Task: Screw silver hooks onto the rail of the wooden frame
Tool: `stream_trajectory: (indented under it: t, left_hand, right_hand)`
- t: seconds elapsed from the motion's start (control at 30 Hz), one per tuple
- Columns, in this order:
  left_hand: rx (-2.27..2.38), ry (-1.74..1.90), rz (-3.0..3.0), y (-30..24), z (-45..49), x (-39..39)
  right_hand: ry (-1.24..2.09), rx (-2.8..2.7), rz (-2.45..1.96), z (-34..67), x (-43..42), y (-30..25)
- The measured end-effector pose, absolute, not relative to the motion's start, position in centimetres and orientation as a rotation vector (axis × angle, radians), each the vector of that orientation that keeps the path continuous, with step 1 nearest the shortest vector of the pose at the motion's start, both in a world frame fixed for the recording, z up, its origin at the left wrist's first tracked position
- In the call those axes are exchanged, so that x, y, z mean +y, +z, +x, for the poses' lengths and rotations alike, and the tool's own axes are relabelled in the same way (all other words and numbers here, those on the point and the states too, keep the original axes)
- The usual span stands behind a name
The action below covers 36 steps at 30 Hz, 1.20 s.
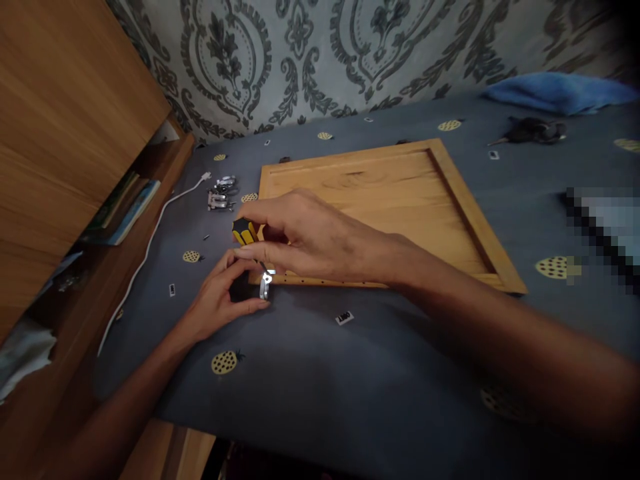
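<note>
While the screwdriver [245,231] was gripped by its handle in the curled fingers of the right hand [320,233], left of the frame's centre, a hinge [265,287] was pinched just below, between the left hand's [217,297] thumb and fingers, by the lower left corner of the board [380,193]. Other hinges [221,193] were seen at upper left, near a cable [150,235].

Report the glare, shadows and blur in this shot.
Head view: bright glare on the metal piece at the left hand; shadow on the tablecloth below the right forearm; upper right corner dark; books at left look soft; object at right edge pixelated.
</note>
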State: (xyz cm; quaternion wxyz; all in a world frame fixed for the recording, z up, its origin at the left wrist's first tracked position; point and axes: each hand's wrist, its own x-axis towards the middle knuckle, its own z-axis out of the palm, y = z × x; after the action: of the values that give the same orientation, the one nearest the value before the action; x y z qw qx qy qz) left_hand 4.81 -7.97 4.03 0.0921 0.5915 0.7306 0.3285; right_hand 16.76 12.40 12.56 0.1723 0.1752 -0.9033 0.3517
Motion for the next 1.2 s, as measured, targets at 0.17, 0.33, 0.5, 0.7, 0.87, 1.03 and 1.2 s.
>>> stream_trajectory:
  t: [0.17, 0.33, 0.5, 0.7, 0.87, 1.03, 1.2]
  left_hand:
    - [2.178, 0.971, 1.698, 4.18, 4.85, -7.95]
    - [2.161, 0.948, 1.691, 4.44, 4.89, -7.92]
    - [2.155, 0.984, 1.694, 4.26, 4.91, -7.93]
    - [2.131, 1.002, 1.708, 4.14, 4.90, -7.89]
    - [2.131, 1.017, 1.712, 4.19, 4.90, -7.89]
    - [2.123, 1.010, 1.705, 4.22, 4.93, -7.87]
    - [2.135, 1.007, 1.702, 4.20, 4.91, -7.86]
  right_hand:
    - [1.167, -2.360, 0.353, 16.61, 12.23, 12.51]
    - [1.252, -2.281, 0.273, 16.43, 12.51, 12.45]
    - [1.274, -2.352, 0.308, 16.39, 12.33, 12.10]
    - [1.190, -2.381, 0.310, 16.30, 12.12, 11.95]
    - [1.150, -2.425, 0.301, 16.24, 11.95, 11.88]
    - [1.145, -2.438, 0.305, 16.25, 12.01, 11.96]
    - [1.081, -2.464, 0.319, 16.28, 11.98, 11.93]
